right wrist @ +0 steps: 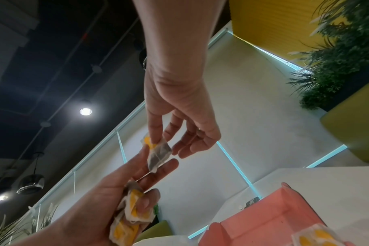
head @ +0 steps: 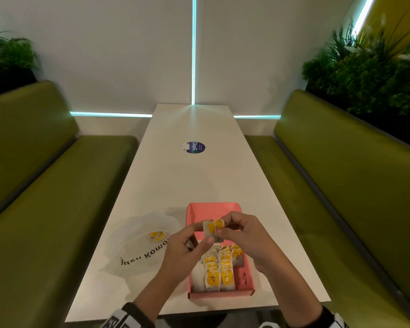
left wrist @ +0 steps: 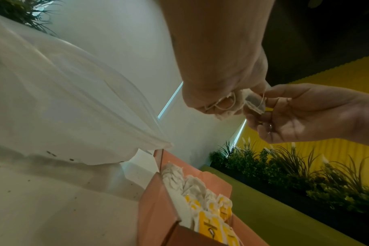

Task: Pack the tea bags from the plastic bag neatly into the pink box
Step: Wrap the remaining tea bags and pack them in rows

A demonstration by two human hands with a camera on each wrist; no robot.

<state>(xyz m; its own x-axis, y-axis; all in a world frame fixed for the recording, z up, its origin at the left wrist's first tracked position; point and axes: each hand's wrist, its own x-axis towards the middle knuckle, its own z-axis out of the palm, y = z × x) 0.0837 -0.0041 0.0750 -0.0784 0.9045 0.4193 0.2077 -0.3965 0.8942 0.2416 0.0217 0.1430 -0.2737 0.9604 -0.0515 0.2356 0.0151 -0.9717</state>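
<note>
Both hands raised over pink box (head: 245,280), left hand (head: 185,252) and right hand (head: 244,235) pinching tea bag (head: 213,229).

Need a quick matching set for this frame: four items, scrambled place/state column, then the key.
Items
1. plastic bag
2. pink box
3. held tea bag
4. round sticker

Places/states
A. pinched between both hands, above the box
B. far along the table, beyond the box
C. on the table beside the box, a tea bag showing inside
D. open, rows of tea bags filling its near end

The left hand and right hand both pinch item 3; the left also grips spare tea bags.

Pairs: 1-C, 2-D, 3-A, 4-B
</note>
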